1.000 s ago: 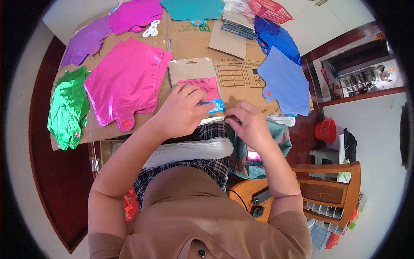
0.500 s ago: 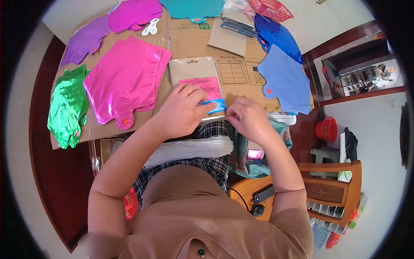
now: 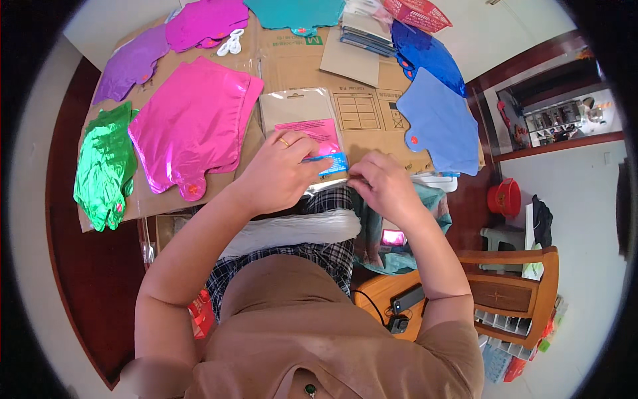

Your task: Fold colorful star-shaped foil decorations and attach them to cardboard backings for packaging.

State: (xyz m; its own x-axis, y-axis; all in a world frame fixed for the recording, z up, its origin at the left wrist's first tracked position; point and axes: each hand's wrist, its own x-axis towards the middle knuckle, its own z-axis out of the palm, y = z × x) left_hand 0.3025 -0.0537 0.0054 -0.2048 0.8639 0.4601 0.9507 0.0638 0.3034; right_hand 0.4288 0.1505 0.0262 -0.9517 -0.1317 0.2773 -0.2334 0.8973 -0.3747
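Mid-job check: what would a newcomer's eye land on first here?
Probably the large, shiny pink foil balloons, lying flat on the left of the cardboard. Then the crumpled green foil at its left edge. At the near edge, the left hand is on a clear packet, the right hand at its near right corner.

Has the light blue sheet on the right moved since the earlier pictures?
No: the light blue sheet keeps its place right of the printed grid on the cardboard.
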